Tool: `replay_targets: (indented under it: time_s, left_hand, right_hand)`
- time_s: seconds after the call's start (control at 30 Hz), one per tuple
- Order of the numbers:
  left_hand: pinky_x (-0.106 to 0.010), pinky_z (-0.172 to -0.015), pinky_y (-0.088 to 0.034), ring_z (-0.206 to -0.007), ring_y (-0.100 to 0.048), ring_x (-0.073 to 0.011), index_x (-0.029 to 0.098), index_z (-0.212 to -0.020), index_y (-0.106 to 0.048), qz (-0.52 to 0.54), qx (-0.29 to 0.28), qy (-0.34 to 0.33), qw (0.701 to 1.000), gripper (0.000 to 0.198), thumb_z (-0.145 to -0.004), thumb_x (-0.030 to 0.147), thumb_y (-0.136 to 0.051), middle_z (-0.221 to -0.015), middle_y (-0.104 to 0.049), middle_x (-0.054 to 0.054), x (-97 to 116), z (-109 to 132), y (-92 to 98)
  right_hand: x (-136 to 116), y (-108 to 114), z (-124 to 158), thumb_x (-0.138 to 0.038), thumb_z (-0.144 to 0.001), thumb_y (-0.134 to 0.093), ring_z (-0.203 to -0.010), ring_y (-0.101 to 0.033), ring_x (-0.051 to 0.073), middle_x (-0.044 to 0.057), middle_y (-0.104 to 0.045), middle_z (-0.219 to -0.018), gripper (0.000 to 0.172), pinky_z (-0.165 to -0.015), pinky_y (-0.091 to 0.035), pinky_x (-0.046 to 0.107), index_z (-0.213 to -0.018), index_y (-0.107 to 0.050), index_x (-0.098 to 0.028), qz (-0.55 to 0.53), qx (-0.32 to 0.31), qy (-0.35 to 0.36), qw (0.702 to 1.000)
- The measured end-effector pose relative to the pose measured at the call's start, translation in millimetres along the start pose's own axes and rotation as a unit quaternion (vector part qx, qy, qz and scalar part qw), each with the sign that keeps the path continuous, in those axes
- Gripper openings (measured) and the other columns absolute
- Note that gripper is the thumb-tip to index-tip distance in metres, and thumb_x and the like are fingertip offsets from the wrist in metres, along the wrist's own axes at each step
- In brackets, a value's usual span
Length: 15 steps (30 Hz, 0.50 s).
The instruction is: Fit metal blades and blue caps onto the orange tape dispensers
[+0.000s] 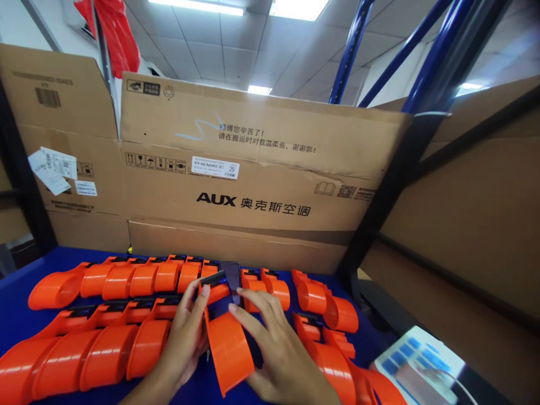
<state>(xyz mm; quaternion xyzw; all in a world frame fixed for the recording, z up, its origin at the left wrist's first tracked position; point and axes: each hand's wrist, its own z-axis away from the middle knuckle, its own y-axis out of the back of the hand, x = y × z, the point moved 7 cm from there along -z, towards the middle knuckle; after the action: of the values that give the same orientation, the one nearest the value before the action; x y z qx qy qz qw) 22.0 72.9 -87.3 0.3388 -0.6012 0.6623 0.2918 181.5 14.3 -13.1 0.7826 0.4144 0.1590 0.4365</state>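
Observation:
An orange plastic part [230,351] with a wide curved band and a black cylinder at its top is held up near the bottom centre. My left hand [189,332] is closed on its upper left side, the thumb near the black piece. My right hand [274,343] is at its right side, fingers spread, the fingertips close to or touching its edge; its thumb is largely hidden. Behind the part, a dark flat object [230,270] lies on the blue surface [17,287].
Rows of similar orange parts [116,281] lie left and right of my hands. A large cardboard sheet [169,197] stands behind them. At the lower right is a white device [422,360] with blue keys and a cable. Dark posts [379,197] frame the shelf.

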Motion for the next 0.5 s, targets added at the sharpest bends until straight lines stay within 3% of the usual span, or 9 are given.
replay_targets:
  time_s: [0.1,0.17,0.27,0.37,0.43,0.5]
  left_hand:
    - [-0.020,-0.053,-0.052,-0.061,-0.067,-0.0141,0.026,-0.123,-0.056,-0.023,-0.022,0.009,0.999,0.055,-0.080,0.054,-0.076,-0.075,-0.069,0.004,-3.4,2.9,-6.0]
    - [-0.015,-0.040,-0.040,-0.044,-0.055,-0.0087,0.026,-0.121,-0.056,-0.058,-0.036,0.005,0.998,0.054,-0.080,0.056,-0.075,-0.061,-0.058,0.009,-6.9,4.5,-7.0]
    - [-0.013,-0.031,-0.029,-0.032,-0.042,-0.0065,0.027,-0.127,-0.050,-0.107,-0.052,0.008,0.993,0.058,-0.084,0.063,-0.066,-0.052,-0.048,0.012,-13.8,6.7,-5.6]
    - [-0.016,-0.029,-0.034,-0.037,-0.053,-0.0112,0.028,-0.132,-0.044,-0.107,-0.094,0.013,0.990,0.064,-0.087,0.073,-0.049,-0.066,-0.062,0.005,-15.2,7.1,-10.2]
    - [-0.017,-0.029,-0.036,-0.041,-0.057,-0.0119,0.026,-0.130,-0.044,-0.094,-0.107,0.009,0.990,0.064,-0.088,0.074,-0.044,-0.079,-0.069,-0.001,-10.8,5.2,-13.5]
    - [-0.017,-0.029,-0.035,-0.040,-0.054,-0.0110,0.025,-0.127,-0.044,-0.084,-0.106,0.005,0.991,0.062,-0.089,0.073,-0.043,-0.078,-0.069,-0.001,-5.8,2.7,-15.5]
  right_hand:
    - [-10.1,3.7,6.5,-0.018,-0.075,-0.066,-0.133,-0.045,0.038,0.012,-0.044,-0.153,0.087,-0.109,-0.037,0.060,-0.155,-0.031,-0.028,0.056,-0.008,0.015,0.998]
    - [-19.1,4.9,10.8,-0.017,-0.074,-0.065,-0.127,-0.050,0.037,0.012,-0.050,-0.149,0.087,-0.106,-0.041,0.058,-0.154,-0.032,-0.028,0.071,-0.032,0.035,0.996]
    - [-23.7,25.1,13.5,-0.020,-0.075,-0.066,-0.121,-0.055,0.036,0.013,-0.056,-0.143,0.084,-0.101,-0.044,0.055,-0.152,-0.033,-0.025,0.083,-0.041,0.036,0.995]
    - [5.0,68.2,10.1,-0.025,-0.079,-0.066,-0.120,-0.057,0.033,0.012,-0.059,-0.138,0.073,-0.102,-0.044,0.052,-0.147,-0.038,-0.026,0.081,-0.030,-0.058,0.995]
    - [38.5,96.9,7.5,-0.027,-0.080,-0.065,-0.112,-0.060,0.032,0.012,-0.063,-0.130,0.066,-0.096,-0.046,0.049,-0.142,-0.042,-0.025,0.113,-0.021,-0.116,0.987]
    - [76.9,115.2,6.4,-0.028,-0.079,-0.065,-0.108,-0.061,0.033,0.014,-0.064,-0.126,0.063,-0.091,-0.046,0.047,-0.138,-0.046,-0.022,0.160,-0.017,-0.162,0.974]
